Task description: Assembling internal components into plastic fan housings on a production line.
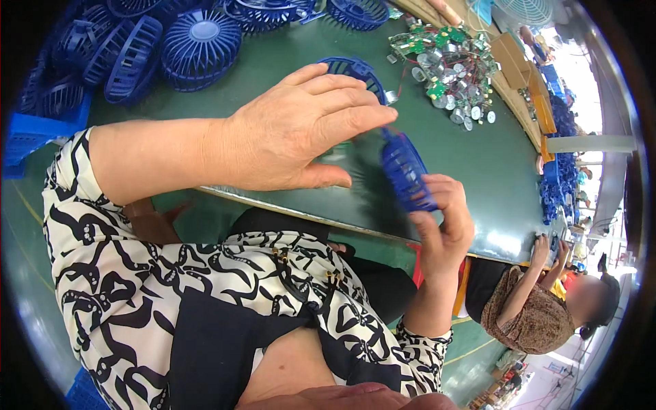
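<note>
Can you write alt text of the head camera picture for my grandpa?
A person's right hand grips a blue slotted plastic part over a green table, the left hand open nearby. Blue round cages and heaped circuit boards lie beyond.

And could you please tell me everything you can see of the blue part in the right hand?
The blue part is elongated, with slots along its face, and looks like plastic. It tilts, its far end near the left hand's fingertips. The right hand pinches its near end between thumb and fingers, over the green tabletop. Blur hides finer detail.
</note>
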A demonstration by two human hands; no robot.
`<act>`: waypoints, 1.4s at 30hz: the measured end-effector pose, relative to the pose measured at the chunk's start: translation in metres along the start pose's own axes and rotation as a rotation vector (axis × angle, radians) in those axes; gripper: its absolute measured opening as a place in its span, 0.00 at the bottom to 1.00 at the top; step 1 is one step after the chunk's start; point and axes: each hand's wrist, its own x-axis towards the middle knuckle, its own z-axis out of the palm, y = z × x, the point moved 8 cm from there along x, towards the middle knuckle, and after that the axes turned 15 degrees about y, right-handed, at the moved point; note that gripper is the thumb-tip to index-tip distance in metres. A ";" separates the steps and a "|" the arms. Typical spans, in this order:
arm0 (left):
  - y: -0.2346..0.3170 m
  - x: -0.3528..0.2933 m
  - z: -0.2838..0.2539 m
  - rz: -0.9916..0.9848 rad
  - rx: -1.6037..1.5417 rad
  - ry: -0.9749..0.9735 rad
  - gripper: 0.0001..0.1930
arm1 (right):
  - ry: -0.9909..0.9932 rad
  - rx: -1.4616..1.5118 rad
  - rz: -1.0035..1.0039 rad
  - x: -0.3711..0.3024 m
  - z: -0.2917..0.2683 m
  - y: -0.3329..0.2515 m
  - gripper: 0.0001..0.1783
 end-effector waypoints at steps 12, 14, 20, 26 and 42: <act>-0.024 -0.009 0.011 -0.141 0.144 -0.028 0.46 | 0.314 1.017 0.840 0.009 -0.027 0.102 0.17; -0.024 -0.006 0.012 -0.129 0.142 -0.025 0.45 | 0.341 0.944 0.908 0.005 -0.024 0.111 0.14; -0.021 -0.005 0.007 -0.111 0.183 -0.016 0.42 | 0.305 1.103 0.689 0.010 -0.041 0.092 0.12; -0.026 -0.003 0.010 -0.136 0.210 -0.017 0.38 | 0.339 0.657 0.407 0.007 -0.061 0.044 0.24; -0.009 -0.006 0.005 0.037 0.245 0.009 0.27 | 0.204 -0.491 -0.212 0.035 -0.033 0.029 0.18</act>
